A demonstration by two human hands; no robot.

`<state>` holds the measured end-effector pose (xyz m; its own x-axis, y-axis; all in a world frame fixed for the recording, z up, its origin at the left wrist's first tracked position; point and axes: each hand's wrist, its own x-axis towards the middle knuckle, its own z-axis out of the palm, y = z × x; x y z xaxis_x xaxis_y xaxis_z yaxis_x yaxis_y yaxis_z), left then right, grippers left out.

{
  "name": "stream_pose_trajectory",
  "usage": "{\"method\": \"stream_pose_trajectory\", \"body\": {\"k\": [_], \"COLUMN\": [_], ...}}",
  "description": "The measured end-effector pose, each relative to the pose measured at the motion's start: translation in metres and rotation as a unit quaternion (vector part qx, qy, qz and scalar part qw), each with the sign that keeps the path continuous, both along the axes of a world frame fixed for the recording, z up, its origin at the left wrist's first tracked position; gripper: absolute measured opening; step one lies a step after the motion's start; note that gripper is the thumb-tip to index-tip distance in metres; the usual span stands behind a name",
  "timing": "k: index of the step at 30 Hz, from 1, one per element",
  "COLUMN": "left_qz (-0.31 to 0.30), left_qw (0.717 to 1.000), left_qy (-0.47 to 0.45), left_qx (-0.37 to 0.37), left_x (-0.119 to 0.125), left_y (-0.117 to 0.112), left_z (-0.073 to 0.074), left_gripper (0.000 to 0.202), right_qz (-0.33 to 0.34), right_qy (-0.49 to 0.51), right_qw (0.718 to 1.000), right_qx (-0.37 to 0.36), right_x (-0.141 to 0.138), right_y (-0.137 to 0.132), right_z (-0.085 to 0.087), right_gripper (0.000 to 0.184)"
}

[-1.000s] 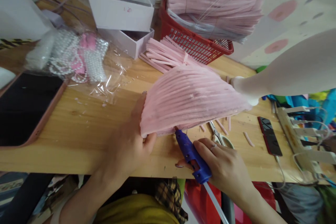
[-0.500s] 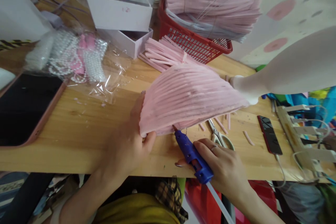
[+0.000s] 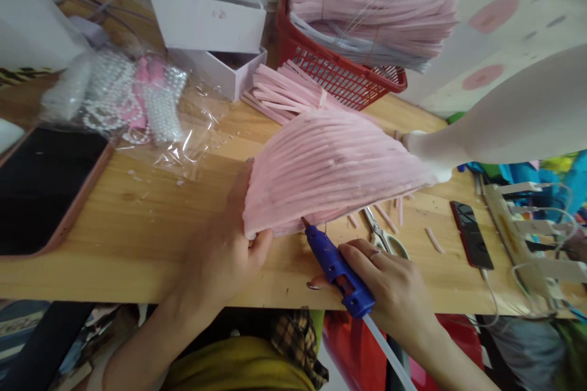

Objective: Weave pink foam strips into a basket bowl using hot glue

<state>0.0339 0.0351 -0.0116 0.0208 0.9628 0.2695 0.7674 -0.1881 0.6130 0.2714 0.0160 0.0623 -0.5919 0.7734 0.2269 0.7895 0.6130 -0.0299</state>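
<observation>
A pink fan-shaped skirt of glued strips [image 3: 330, 171] lies on the wooden table [image 3: 137, 220], fixed to a white mannequin form [image 3: 499, 122] at the right. My left hand [image 3: 224, 250] grips the skirt's wide left edge, thumb under it. My right hand [image 3: 389, 287] is closed on a blue glue gun [image 3: 337, 269], whose nozzle touches the skirt's lower edge. A clear glue stick pokes out of the gun's back.
Loose pink strips [image 3: 284, 91] lie beside a red basket [image 3: 339, 73] stacked with more. White boxes [image 3: 206, 24], a bag of pearl beads [image 3: 128, 98], a phone [image 3: 41, 189], scissors [image 3: 380, 235], a small dark device [image 3: 471, 235] and a power strip [image 3: 518, 238] are also on the table.
The glue gun's nozzle has crept slightly up and left along the skirt's lower edge. My left hand has kept its hold.
</observation>
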Motion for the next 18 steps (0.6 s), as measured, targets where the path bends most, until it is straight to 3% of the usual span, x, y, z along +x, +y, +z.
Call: {"method": "stream_pose_trajectory", "body": {"k": [5, 12, 18], "left_qz": [0.016, 0.023, 0.027], "left_qw": [0.997, 0.996, 0.996], "left_qy": [0.061, 0.08, 0.072], "left_qx": [0.034, 0.045, 0.046], "left_x": [0.0009, 0.0004, 0.0004], "left_y": [-0.0004, 0.0012, 0.0001], "left_z": [0.0017, 0.0032, 0.0004], "left_gripper": [0.028, 0.025, 0.027], "right_qz": [-0.001, -0.003, 0.0], "right_qy": [-0.001, 0.004, -0.005], "right_qw": [1.0, 1.0, 1.0], "right_qx": [-0.002, 0.0, 0.005], "right_x": [-0.0021, -0.0015, -0.0016], "right_y": [0.0014, 0.0023, 0.0038], "right_z": [0.0034, 0.0027, 0.0033], "right_gripper": [0.043, 0.05, 0.044]}}
